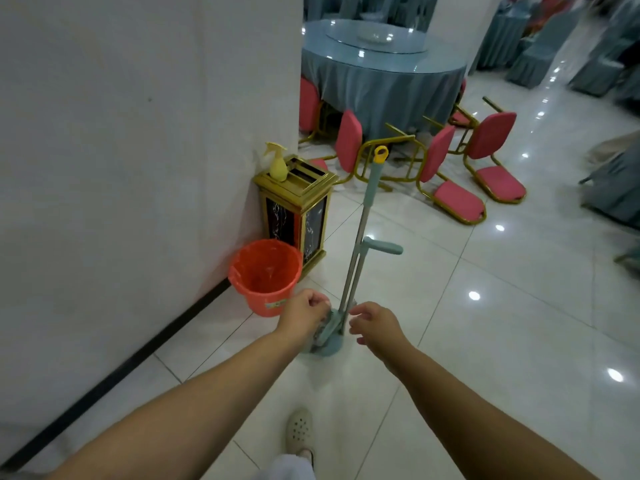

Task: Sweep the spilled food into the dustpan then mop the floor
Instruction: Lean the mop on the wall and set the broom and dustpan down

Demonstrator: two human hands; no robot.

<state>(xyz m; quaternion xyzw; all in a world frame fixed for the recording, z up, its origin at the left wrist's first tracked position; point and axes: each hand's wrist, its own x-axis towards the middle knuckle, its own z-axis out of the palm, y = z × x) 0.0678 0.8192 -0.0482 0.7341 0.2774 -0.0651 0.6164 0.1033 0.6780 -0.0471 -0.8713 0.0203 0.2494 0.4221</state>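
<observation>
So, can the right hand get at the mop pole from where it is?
Probably yes: the right hand is open beside the mop base, with bare floor and nothing between it and the pole.

Sticker on orange bucket (265,271) too blurry to read

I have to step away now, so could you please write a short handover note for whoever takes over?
Hands: left hand loosely curled, right hand open; both are either side of the mop head and hold nothing.
Things: the mop stands upright on the tiled floor, its head down between the hands. An orange bucket stands by the wall, beside a gold bin with a yellow spray bottle on top.
Done: cannot tell; no spilled food, broom or dustpan is in view.
Left: take up the mop and mop the floor.
</observation>
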